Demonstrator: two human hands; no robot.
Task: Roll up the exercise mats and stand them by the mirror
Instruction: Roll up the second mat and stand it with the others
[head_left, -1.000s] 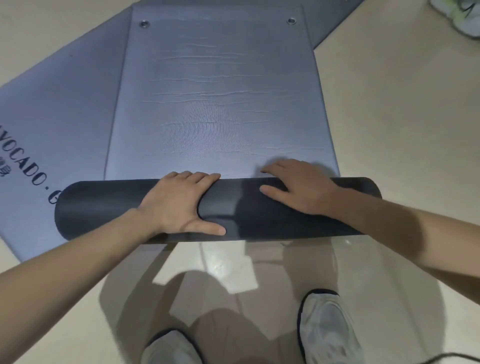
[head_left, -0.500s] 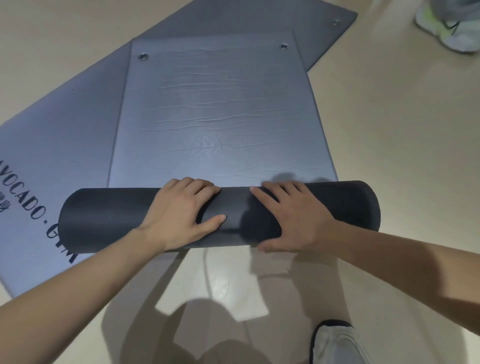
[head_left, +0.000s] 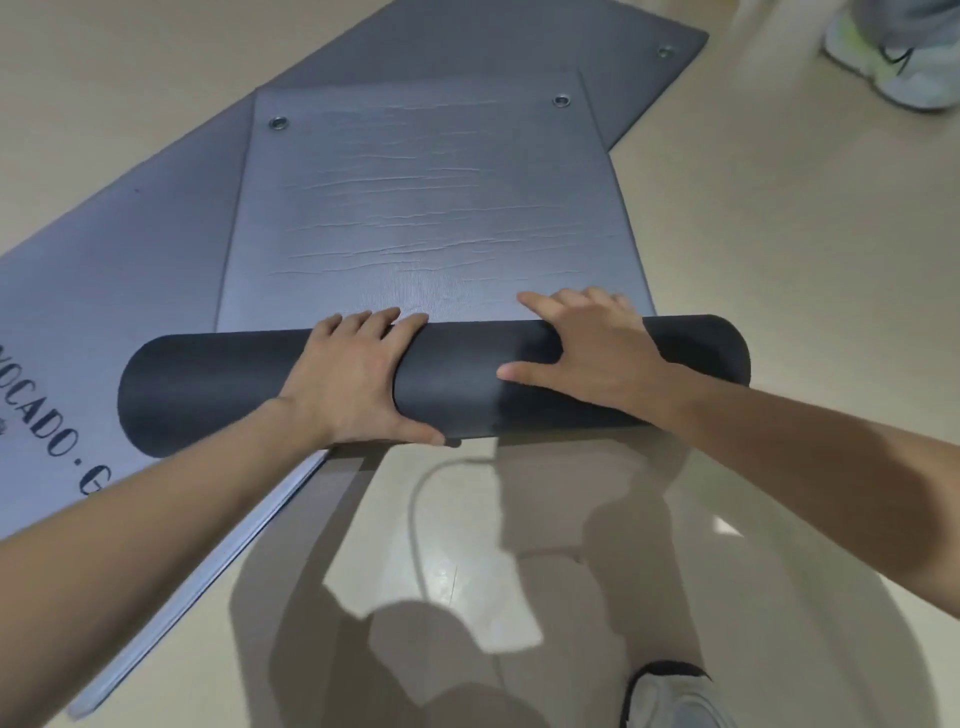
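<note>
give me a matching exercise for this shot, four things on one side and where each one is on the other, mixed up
Things:
1. left hand
2. right hand
3. rolled part of the mat
4. second mat

Places:
A. lies flat on the floor, partly under the mat being rolled, with printed letters at its left edge
B. palm on the roll nearer its right end, fingers spread
C. a dark cylinder across the near end of the flat mat
D. palm on the roll near its middle, thumb towards the person

Pairs: 1-D, 2-B, 3-C, 4-A
</note>
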